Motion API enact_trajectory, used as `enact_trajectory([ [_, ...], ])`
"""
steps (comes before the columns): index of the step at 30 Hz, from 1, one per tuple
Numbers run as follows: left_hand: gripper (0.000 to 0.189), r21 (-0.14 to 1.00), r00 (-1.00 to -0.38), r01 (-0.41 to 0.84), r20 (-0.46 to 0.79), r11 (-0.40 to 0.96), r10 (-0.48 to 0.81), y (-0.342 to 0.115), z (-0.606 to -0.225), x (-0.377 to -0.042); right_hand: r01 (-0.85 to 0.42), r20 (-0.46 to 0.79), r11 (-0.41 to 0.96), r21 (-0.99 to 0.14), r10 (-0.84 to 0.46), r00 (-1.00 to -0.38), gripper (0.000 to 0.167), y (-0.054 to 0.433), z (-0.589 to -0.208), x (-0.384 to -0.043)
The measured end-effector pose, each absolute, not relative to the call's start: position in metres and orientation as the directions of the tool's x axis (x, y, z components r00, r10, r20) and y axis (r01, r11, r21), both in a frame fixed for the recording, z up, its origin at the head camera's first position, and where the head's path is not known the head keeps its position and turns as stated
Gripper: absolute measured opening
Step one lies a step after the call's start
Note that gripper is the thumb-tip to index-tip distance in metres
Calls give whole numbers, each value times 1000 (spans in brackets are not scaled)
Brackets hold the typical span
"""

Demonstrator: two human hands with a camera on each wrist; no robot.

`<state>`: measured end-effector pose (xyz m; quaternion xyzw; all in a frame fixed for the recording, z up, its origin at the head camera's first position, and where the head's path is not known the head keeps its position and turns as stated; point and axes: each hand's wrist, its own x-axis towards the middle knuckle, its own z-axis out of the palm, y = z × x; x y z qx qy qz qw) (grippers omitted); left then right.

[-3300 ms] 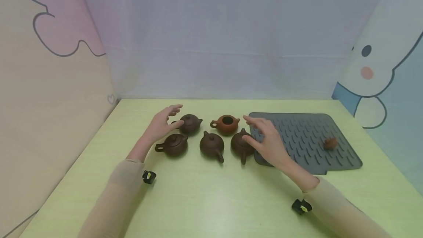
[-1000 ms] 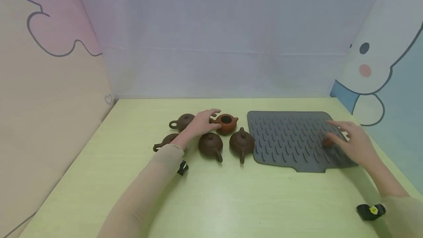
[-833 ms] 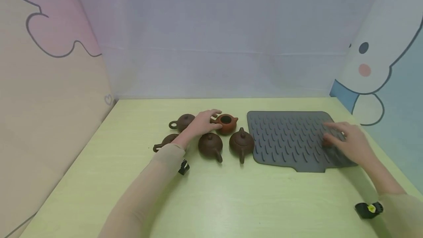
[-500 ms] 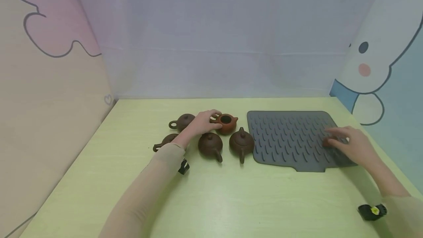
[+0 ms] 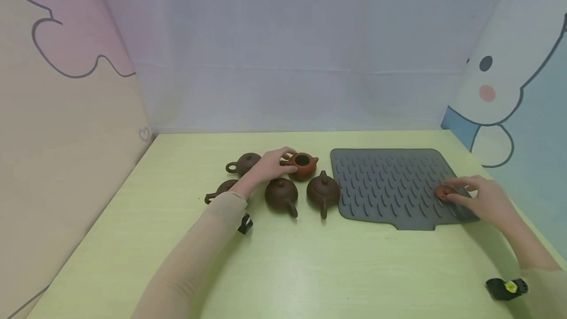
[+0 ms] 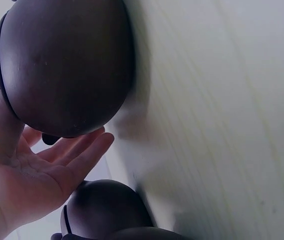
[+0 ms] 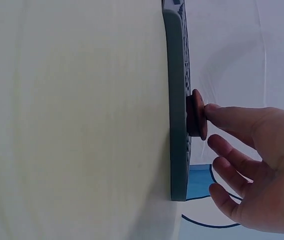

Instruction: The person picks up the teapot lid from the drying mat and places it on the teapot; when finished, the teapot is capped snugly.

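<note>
In the head view my left hand (image 5: 270, 164) grips a reddish-brown teapot (image 5: 304, 167) at its handle side, thumb near the body. That pot stands lidless, its round opening dark. In the left wrist view a dark teapot (image 6: 67, 65) covers the left thumb and the held pot. On the right my right hand (image 5: 485, 201) pinches a small reddish-brown teapot lid (image 5: 444, 192) with thumb and index finger. The lid sits flat on a dark grey ridged mat (image 5: 381, 186). In the right wrist view its flange (image 7: 199, 115) faces away from the mat, and the other fingers are clear of it.
Dark brown lidded teapots stand close around the left hand: one behind the wrist (image 5: 248, 163), one partly under the forearm (image 5: 227, 187), and two in front, a left one (image 5: 281, 194) and a right one (image 5: 323, 191) beside the mat's left edge.
From between the pots, my right hand has gone right to the lid, which now lies flat rather than tilted. My left hand has moved right to the reddish-brown teapot, which stays in place.
</note>
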<state>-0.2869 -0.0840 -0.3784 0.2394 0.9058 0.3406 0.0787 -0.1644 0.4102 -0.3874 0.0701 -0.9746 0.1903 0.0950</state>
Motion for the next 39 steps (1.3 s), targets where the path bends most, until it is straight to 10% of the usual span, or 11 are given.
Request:
enact_trajectory([
  [39,46,649,-868,358,-34,671,496,-82,-374,-288,-250,315,874,-416,-119,-941,23,361,-369,-194],
])
